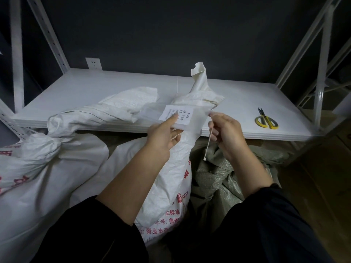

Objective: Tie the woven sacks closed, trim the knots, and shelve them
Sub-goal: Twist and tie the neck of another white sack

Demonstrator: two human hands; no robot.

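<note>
— Where is the sack point(171, 177)?
— It stands against the shelf point(95, 88) edge. The left hand point(165, 133) grips its gathered neck, and the right hand point(226, 131) pinches the string point(208, 147).
— How does the person tie it well?
— Probably by bunching the neck tight and winding the string snugly before knotting.

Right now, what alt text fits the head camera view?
Two hands work at the neck of a white woven sack: the left hand holds a clear labelled packet, the right hand pinches a pale cord. Yellow-handled scissors lie on the white shelf.
</note>
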